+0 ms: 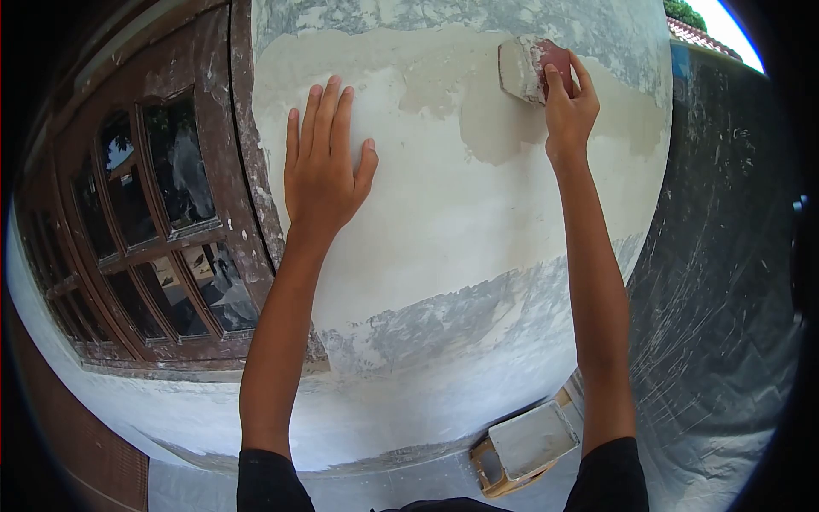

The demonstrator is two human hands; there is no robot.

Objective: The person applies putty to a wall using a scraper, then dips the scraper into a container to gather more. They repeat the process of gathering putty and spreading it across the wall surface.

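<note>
My left hand (pixel 324 171) lies flat against the wall (pixel 409 230), fingers spread and pointing up, a little right of the window frame. In my right hand (pixel 570 115), high on the wall, is a plaster-caked putty knife (pixel 520 70) with a reddish-brown part under my fingers. Its wide pale blade rests at the wall surface. Around and below it the coating shows darker, damp-looking patches (pixel 495 128) next to smooth off-white areas. Rougher grey-white wall borders the coating above and below.
A brown wooden window (pixel 162 213) with several glass panes stands at the left. On the sheet-covered floor lies a tray of pale paste (pixel 533 439) on a brown box-like container. A dark, splattered plastic sheet (pixel 708 256) hangs at the right. Roof tiles (pixel 699 38) show at top right.
</note>
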